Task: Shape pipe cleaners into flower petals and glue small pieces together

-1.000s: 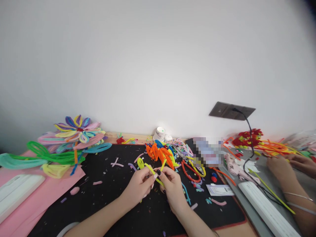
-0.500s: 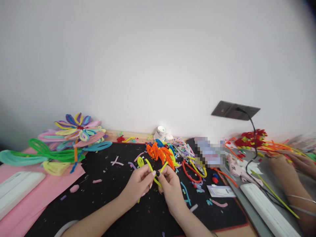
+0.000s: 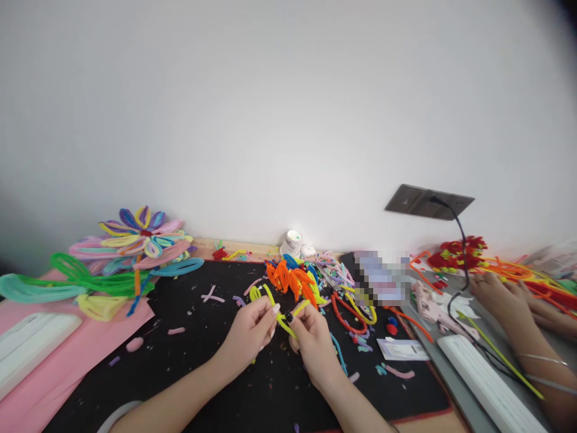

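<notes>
Over the black mat [image 3: 180, 373], my left hand [image 3: 252, 331] pinches a yellow fuzzy stem [image 3: 287, 328], with yellow loops showing above its fingers. My right hand [image 3: 311, 337] is closed on another part of the same yellow piece, a little to the right. A short stretch of yellow spans the gap between the two hands. Just beyond my hands lies a bundle of orange loops [image 3: 293, 279]. To the right of it are a red curved stem [image 3: 345, 316] and a yellow ring-shaped one [image 3: 370, 314].
Colourful stem flowers [image 3: 144, 240] and green loops [image 3: 85, 276] lie left on pink paper [image 3: 85, 355]. A white jar [image 3: 292, 243] stands by the wall. At right are a pink glue gun [image 3: 433, 307], its cable, a white power strip [image 3: 487, 379] and another person's hands [image 3: 500, 300].
My hands have moved slightly apart, and the crossed yellow ends now form a short span between them. The other person's hands have moved left.
</notes>
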`<state>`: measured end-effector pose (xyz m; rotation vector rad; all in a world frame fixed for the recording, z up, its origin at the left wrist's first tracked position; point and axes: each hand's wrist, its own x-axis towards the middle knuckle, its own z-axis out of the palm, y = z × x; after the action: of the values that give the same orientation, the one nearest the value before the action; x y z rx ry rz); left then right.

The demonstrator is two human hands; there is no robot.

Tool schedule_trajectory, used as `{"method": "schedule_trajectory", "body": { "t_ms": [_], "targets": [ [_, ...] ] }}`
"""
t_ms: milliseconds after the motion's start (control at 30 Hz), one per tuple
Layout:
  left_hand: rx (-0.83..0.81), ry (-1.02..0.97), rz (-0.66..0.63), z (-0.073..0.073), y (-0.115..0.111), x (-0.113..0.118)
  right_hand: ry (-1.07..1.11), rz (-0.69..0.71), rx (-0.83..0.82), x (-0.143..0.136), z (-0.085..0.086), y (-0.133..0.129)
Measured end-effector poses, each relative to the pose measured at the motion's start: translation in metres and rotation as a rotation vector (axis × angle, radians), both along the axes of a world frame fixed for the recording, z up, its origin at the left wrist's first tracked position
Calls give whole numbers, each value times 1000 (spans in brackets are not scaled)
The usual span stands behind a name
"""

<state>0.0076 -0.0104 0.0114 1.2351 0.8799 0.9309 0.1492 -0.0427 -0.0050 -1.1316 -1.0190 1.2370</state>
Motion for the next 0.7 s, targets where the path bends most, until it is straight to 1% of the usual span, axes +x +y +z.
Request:
{"method": "schedule_trajectory", "body": {
  "t_ms": [100, 267, 433, 567, 700],
  "targets": [
    [-24, -12, -3, -2, 2, 0, -14, -11, -6, 3, 2, 1],
    [-18, -5, -56, -2, 7, -2, -36, -38, -24, 9, 6, 2],
    [-56, -27, -26, -1, 11, -5, -22, 37, -30, 13, 10, 2],
    [-82, -56, -28, -1, 10, -5, -29, 40, -20, 14, 9, 1],
    [-73, -33, -43, 0, 9, -6, -42, 117, -71, 12, 8, -1]
  ]
}}
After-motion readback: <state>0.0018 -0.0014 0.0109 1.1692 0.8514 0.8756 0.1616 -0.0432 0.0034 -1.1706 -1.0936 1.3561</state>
